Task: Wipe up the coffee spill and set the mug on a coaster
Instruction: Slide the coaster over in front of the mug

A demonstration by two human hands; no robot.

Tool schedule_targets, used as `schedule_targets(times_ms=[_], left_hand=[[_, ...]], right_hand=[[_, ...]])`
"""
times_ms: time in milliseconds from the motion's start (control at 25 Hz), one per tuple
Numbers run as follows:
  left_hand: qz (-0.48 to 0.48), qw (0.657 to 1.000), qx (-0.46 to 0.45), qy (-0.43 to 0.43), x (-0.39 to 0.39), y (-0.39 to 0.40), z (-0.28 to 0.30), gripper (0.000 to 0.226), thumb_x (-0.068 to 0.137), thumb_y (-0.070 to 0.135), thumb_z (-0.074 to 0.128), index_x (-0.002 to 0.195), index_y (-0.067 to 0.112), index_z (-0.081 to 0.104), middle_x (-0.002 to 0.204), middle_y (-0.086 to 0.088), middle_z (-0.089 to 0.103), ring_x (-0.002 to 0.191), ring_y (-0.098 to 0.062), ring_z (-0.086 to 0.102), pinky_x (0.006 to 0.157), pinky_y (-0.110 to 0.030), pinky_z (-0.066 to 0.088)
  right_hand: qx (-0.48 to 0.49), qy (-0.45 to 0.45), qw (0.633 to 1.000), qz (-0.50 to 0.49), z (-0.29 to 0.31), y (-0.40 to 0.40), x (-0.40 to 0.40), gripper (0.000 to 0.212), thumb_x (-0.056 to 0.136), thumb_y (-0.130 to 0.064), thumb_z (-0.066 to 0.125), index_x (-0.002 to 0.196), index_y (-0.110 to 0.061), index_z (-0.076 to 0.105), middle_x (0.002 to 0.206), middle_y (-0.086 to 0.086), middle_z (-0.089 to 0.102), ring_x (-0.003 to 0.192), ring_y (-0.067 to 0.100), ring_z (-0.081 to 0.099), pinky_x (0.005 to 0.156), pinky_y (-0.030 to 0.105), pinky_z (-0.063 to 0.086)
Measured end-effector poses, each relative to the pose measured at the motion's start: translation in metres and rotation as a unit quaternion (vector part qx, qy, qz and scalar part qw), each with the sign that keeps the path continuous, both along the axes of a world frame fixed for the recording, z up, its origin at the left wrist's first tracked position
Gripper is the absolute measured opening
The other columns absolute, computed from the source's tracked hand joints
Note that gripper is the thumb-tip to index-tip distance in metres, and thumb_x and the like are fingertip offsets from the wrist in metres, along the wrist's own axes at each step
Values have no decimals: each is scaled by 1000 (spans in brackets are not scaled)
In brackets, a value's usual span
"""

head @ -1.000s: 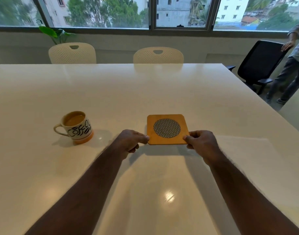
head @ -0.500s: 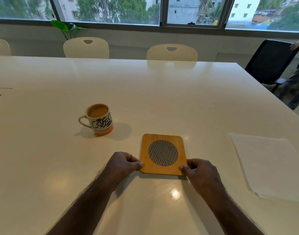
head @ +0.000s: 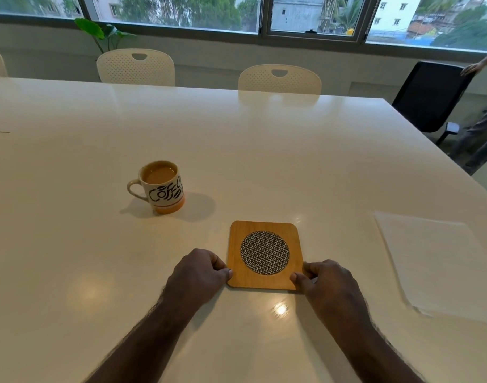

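Head view: mug beside coaster

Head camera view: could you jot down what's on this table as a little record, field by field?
mug: full of milky coffee, upright on the table, handle pointing left
coaster: square wooden one with a woven round centre, flat on the table, right of and nearer than the mug
left hand: pinches the coaster's near left corner
right hand: pinches the near right corner
white cloth or paper sheet: flat, far right
spill: none visible
mug on coaster: not yet
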State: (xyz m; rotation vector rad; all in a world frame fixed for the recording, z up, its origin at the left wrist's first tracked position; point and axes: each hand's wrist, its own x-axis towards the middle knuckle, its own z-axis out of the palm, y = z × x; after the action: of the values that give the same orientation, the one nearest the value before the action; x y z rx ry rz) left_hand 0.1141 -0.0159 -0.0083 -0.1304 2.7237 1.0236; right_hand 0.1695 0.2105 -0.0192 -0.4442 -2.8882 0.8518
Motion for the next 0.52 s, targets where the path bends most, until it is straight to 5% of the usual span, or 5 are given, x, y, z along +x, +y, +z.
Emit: schedule_targets(times_ms=[520], left_hand=[[-44,986,-146,61,7,9,2,30,89,46,61,102,21,72,89,6,72,77,-12,67,64,-22,51]], right_hand=[[40,-33,999,16,10,-1,-2,46,86,-48,63,121,-18,66,109,-2,66,80,10,60,74,21,50]])
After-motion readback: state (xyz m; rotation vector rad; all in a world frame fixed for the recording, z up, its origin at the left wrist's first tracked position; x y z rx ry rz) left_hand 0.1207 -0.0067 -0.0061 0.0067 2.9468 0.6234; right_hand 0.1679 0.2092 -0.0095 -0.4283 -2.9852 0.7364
